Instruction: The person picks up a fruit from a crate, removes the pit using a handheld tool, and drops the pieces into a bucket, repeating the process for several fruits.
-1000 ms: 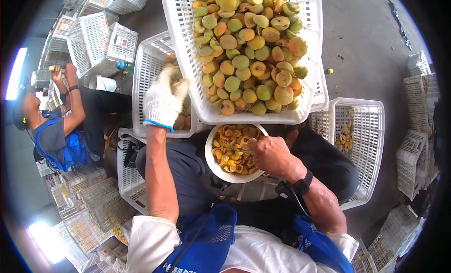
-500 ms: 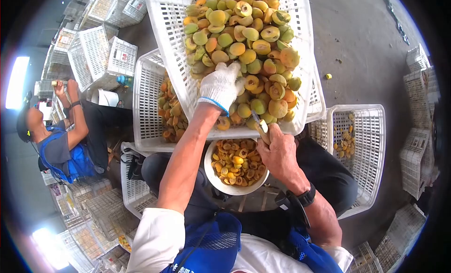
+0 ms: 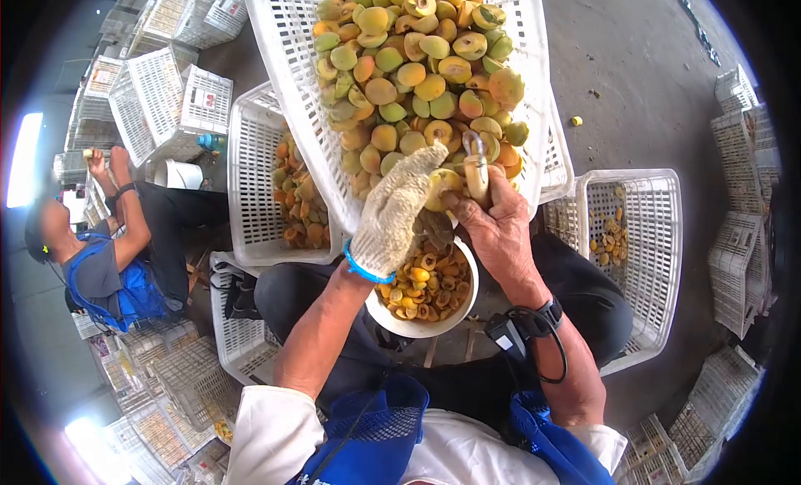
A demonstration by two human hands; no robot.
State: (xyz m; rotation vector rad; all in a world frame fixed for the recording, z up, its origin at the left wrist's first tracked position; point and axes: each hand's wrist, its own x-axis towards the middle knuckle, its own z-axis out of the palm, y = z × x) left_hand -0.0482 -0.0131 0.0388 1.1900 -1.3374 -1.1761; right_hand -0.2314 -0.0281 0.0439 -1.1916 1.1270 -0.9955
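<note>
My left hand (image 3: 395,203), in a white knitted glove with a blue cuff, grips a yellow peach half (image 3: 443,189) above the bucket. In my bare right hand (image 3: 498,220) is a pitting knife (image 3: 476,174) with a pale handle and a curved metal loop pointing up. My right thumb presses near the peach half, so the two hands nearly meet. Behind them, a white plastic crate (image 3: 294,93) is heaped with cut peach halves, green-yellow outside with orange flesh. Below stands a white bucket (image 3: 400,325) with orange scraps and pits in it.
A second crate (image 3: 252,253) with more orange fruit sits to the left, and another crate (image 3: 659,310) with some pieces to the right. A co-worker (image 3: 121,260) sits at the far left. Stacked crates (image 3: 738,260) line the right side; one fruit piece (image 3: 576,120) lies on the floor.
My left hand has drawn back from the fruit pile with a peach half. My right hand has turned the knife upright and come close to the left hand.
</note>
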